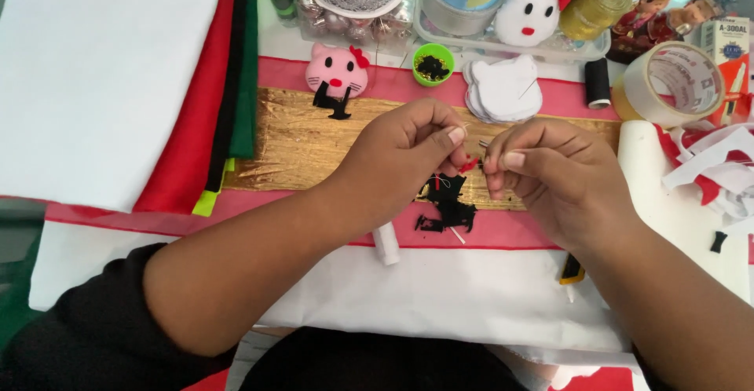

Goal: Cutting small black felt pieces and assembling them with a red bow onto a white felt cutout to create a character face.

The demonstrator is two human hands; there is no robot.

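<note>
A small red felt piece [469, 163] sits between the two hands, just above the gold strip [298, 144] on the bench [440, 281]. The left hand [408, 151] pinches it with thumb and forefinger pressed together; the right hand [550, 175] is likewise pinched, its fingertips [512, 159] closed on something very fine, probably a needle with thread. Judging by this pose, the work goes best with the hands kept close and steady, the red piece held flat at its edge so the point enters cleanly, and the thread kept short of tangling.

Just below the hands lie black felt scraps [448, 202], and a white tube [385, 243] rests on the bench near the left wrist. Farther up are a pink cat face [336, 73], a stack of white cat-head cutouts [503, 89], a green cup of dark bits [433, 64], a black thread spool [597, 83] and a roll of tape [667, 85]. Folded felt sheets [188, 85] lie at the left.

The needle itself is too thin to make out, the red piece's shape is mostly hidden by the fingers, and a yellow-black tool [571, 269] is half covered by the right forearm.
</note>
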